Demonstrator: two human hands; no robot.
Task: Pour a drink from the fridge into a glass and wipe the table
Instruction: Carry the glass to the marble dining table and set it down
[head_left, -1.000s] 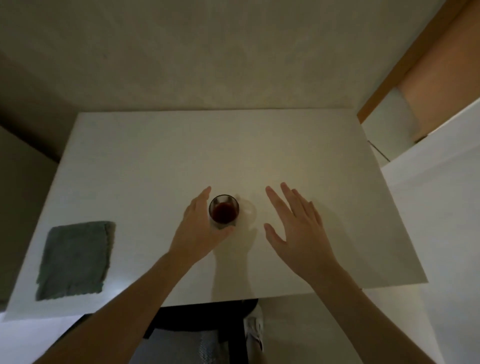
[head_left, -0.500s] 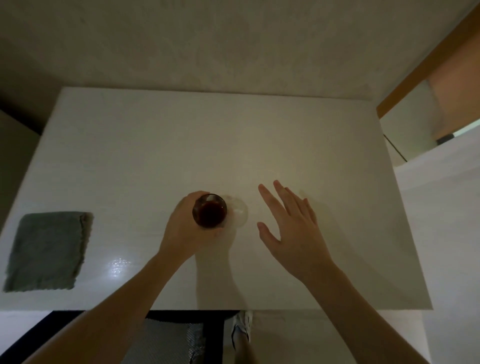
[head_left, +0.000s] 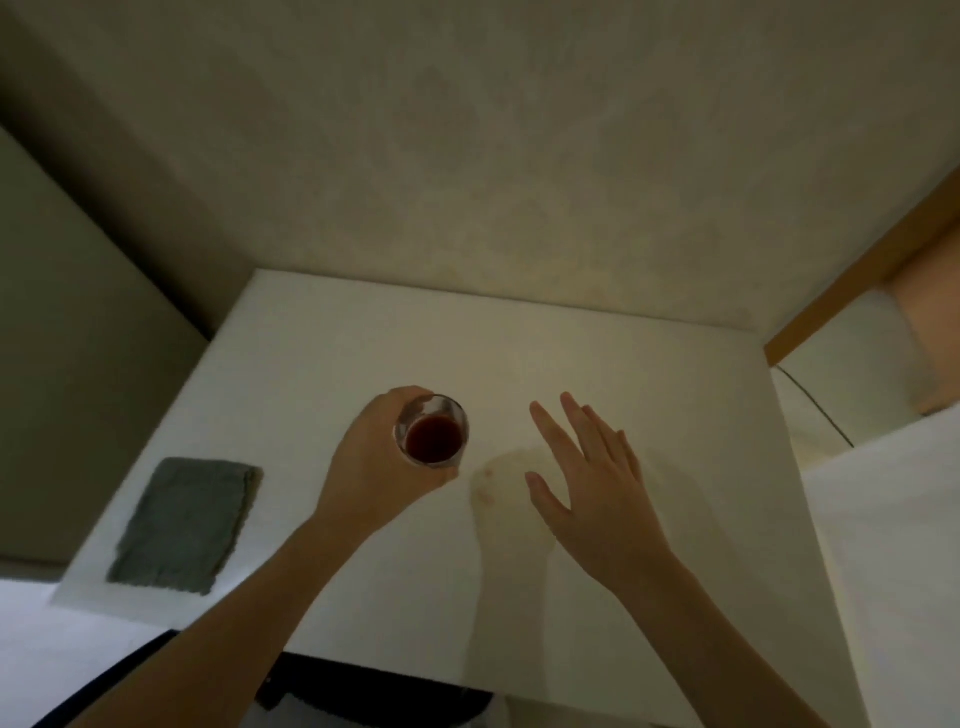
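A small clear glass (head_left: 434, 434) holds a dark red drink. My left hand (head_left: 379, 467) is wrapped around its left side and holds it above the white table (head_left: 649, 597); the glass's shadow lies to its right on the tabletop. My right hand (head_left: 592, 478) hovers flat over the table to the right of the glass, fingers spread, holding nothing. A folded grey cloth (head_left: 182, 525) lies on the table's near left corner, apart from both hands.
The table stands against a beige wall (head_left: 467, 156). A wooden door frame (head_left: 857, 270) and a thin dark cable (head_left: 815, 400) are at the right. A white surface (head_left: 893, 545) borders the table's right edge. Dark clothing shows below the near edge.
My left hand closed around the glass and lifted it up and left off the table. My right hand stayed open beside it. The head view shifted, so the cloth now appears closer to centre.
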